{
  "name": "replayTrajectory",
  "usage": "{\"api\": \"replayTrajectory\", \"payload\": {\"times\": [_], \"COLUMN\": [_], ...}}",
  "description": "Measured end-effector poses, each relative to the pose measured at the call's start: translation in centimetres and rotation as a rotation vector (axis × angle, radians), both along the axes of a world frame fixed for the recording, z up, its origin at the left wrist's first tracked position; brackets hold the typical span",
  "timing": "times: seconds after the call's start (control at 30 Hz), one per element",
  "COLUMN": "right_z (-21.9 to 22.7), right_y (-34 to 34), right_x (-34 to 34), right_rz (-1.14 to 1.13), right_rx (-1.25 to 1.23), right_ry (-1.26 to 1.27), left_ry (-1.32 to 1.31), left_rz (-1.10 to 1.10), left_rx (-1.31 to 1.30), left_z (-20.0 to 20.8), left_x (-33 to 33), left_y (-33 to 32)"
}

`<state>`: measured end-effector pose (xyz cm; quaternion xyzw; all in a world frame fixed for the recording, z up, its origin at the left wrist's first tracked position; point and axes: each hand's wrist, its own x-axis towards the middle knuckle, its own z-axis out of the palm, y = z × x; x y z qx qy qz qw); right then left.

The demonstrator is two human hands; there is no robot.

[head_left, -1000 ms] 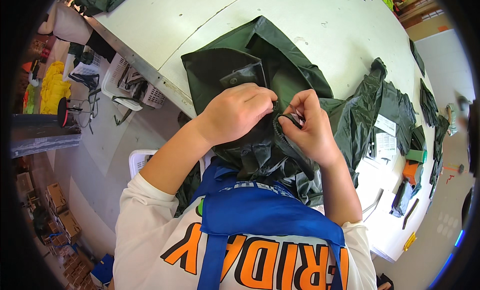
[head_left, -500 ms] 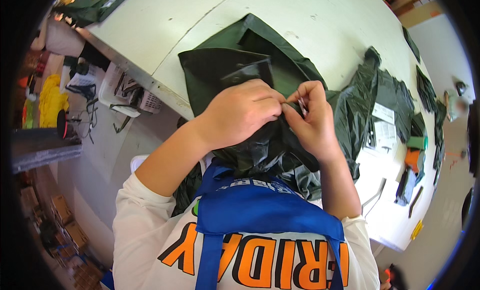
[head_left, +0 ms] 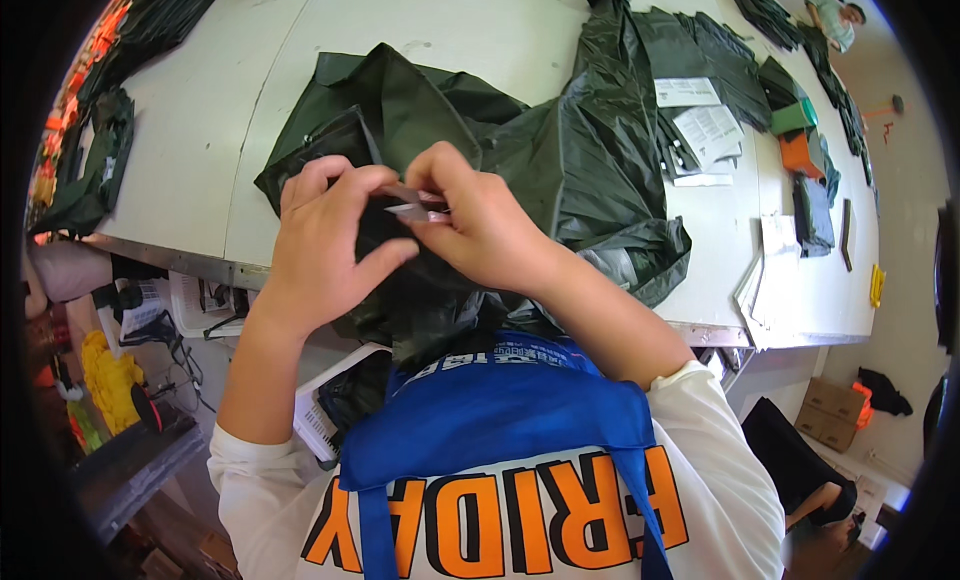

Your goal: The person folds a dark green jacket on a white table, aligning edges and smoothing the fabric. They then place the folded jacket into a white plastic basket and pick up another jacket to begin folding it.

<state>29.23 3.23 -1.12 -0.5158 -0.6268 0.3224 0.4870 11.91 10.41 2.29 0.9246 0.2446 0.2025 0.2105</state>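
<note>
The dark green garment [head_left: 530,160] lies bunched across the white table [head_left: 290,20], its near edge reaching the wearer's blue apron [head_left: 500,410]. Both hands are above the left part of the garment. The right hand [head_left: 490,225] is closed around a small metal tool [head_left: 410,212], whose pale, pointed end projects leftward between the hands, over the garment. The left hand [head_left: 335,245] is just beside it, fingers bent and thumb spread apart from them; whether its fingertips pinch the garment's cloth cannot be told. To the right of the garment lie printed papers [head_left: 705,135] and, farther right, a green roll [head_left: 793,117] and an orange object [head_left: 800,154]. Well left of the garment is more dark green cloth [head_left: 100,165]; below its near edge stands a white basket [head_left: 318,420], partly hidden.
</note>
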Motion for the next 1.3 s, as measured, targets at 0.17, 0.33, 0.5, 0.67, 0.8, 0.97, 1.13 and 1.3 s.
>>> {"api": "replayTrajectory", "payload": {"times": [0.17, 0.33, 0.5, 0.67, 0.8, 0.97, 1.13, 1.3], "right_z": [-5.2, -19.4, -16.7, -12.4, -5.3, -5.3, -14.2, -13.4], "right_y": [-1.5, -12.5, -14.9, -18.3, -19.0, -14.4, -12.8, -16.0], "right_x": [10.3, 35.0, 29.6, 26.9, 29.0, 18.3, 7.8, 10.7], "right_rz": [-0.395, -1.186, -0.611, -0.293, -0.975, -0.764, -0.653, -0.616], "right_rx": [-0.352, -0.650, -0.401, -0.643, -0.217, 0.021, -0.557, -0.412], "right_ry": [-0.015, -0.514, -0.338, -0.781, -1.164, -0.662, -0.710, -0.374], "left_ry": [0.386, 0.129, -0.274, -0.302, -0.255, -0.279, -0.196, -0.235], "left_rz": [0.053, 0.286, 0.669, 0.630, 0.563, 0.454, 0.473, 0.517], "left_rx": [0.339, 0.285, -0.354, -0.371, -0.255, -0.386, -0.416, -0.420], "left_z": [-1.0, -1.6, -0.8, -0.3, 0.2, -2.3, -2.9, -3.9], "left_x": [-1.7, -6.6, -10.8, -10.4, -8.3, -5.7, -4.7, -6.8], "left_y": [1.6, 7.0, 11.7, 15.1, 16.9, 18.8, 19.5, 21.1]}}
